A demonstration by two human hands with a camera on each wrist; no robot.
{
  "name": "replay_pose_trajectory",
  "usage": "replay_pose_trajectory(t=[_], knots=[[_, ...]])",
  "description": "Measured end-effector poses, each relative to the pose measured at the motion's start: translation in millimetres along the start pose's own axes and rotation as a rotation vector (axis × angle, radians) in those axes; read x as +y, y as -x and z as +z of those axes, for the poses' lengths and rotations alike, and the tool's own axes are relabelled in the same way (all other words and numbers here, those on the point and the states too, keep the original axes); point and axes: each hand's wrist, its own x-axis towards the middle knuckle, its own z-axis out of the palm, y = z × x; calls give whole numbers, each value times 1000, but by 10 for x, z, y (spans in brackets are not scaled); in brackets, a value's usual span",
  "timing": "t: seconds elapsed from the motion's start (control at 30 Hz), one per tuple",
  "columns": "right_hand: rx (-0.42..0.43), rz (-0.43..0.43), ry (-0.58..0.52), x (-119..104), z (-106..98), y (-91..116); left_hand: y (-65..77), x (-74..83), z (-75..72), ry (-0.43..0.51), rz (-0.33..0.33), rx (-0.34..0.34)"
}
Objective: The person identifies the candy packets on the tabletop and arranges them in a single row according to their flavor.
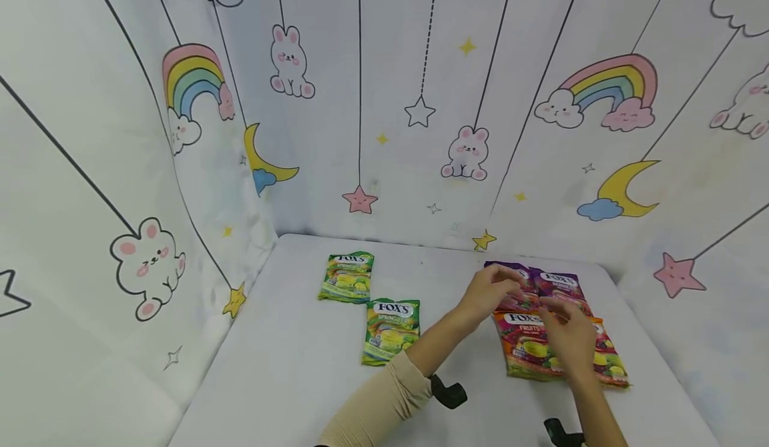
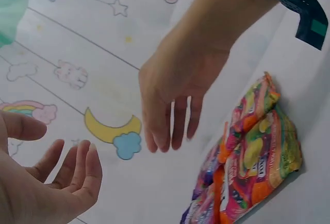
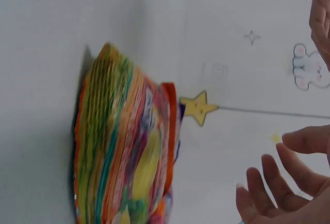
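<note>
My left hand (image 1: 492, 293) hovers over the back of a group of Fox's candy bags, fingers loosely bent and nothing held. Beside it is my right hand (image 1: 571, 340), also holding nothing, above the front bags; the left wrist view shows its fingers (image 2: 178, 123) hanging down, apart from the packs. Two purple candy bags (image 1: 561, 285) lie at the back. In front lie a red-orange Fox's Fruits bag (image 1: 523, 343) and another red-orange bag (image 1: 609, 360), partly hidden by the right hand. The right wrist view shows a red-orange bag's striped end (image 3: 105, 136).
Two green Fox's Spring Tea bags lie to the left, one farther back (image 1: 347, 277) and one nearer (image 1: 392, 332). The white tabletop (image 1: 288, 360) meets a printed cloth backdrop (image 1: 396, 160) behind and at the sides. Dark straps sit at both wrists.
</note>
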Motion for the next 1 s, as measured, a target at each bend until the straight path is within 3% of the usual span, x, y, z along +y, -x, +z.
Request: replay_pose_trajectory(t=[0.13, 0.27, 0.53, 0.67, 0.83, 0.93, 1.0], knots=[[-78, -117, -7, -253, 178, 86, 132, 172, -205, -64, 66, 12], [-143, -150, -23, -488, 348, 170, 297, 252, -422, -102, 97, 45], [-241, -224, -113, -736, 736, 344, 748, 180, -884, -244, 98, 113], [-325, -226, -127, -839, 902, 442, 974, 92, -1143, -281, 40, 124], [-448, -168, -86, -964, 1093, 562, 1225, -24, -1496, -192, -63, 129], [-504, -139, -52, -1009, 1200, 625, 1335, -112, -1693, -179, -103, 169], [-531, -117, -26, -1026, 1261, 661, 1391, -185, -1795, -223, -127, 219]])
